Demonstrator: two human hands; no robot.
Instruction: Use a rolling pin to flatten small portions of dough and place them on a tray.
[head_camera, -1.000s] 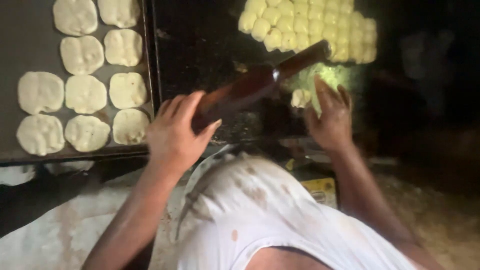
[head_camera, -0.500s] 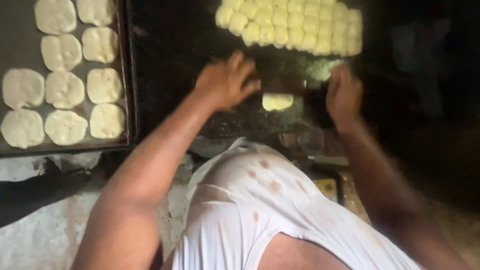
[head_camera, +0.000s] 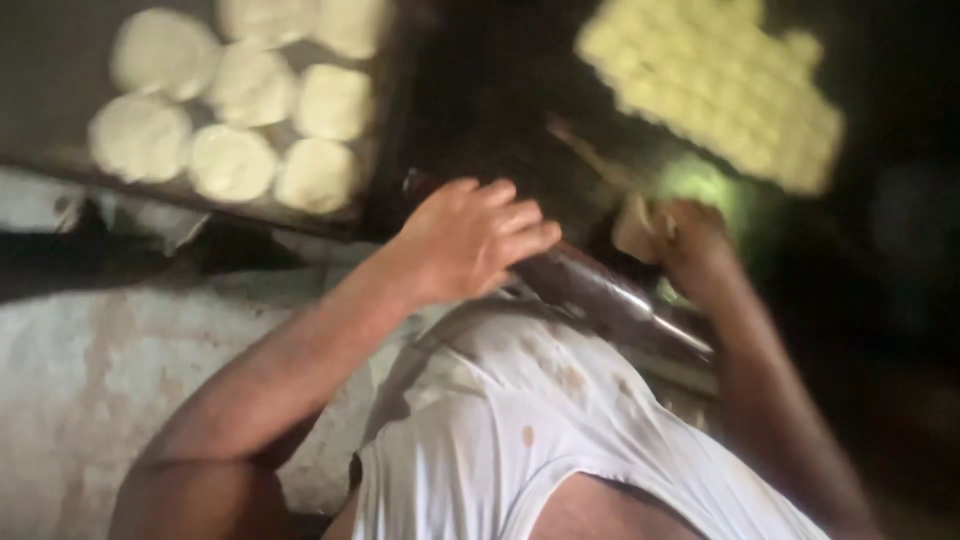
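Left hand (head_camera: 470, 240) lies flat, fingers spread, on the dark rolling pin (head_camera: 600, 295). Right hand (head_camera: 690, 245) pinches a pale dough piece (head_camera: 635, 228) at its fingertips. Judgement: press evenly, roll the pin straight. Flattened rounds (head_camera: 230, 160) sit left of the fingers.

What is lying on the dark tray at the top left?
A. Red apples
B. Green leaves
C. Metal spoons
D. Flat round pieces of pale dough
D: the dark flat baking tray holds flat, round, pale dough pieces laid side by side in rows, with no fruit, spoons or leaves on it.
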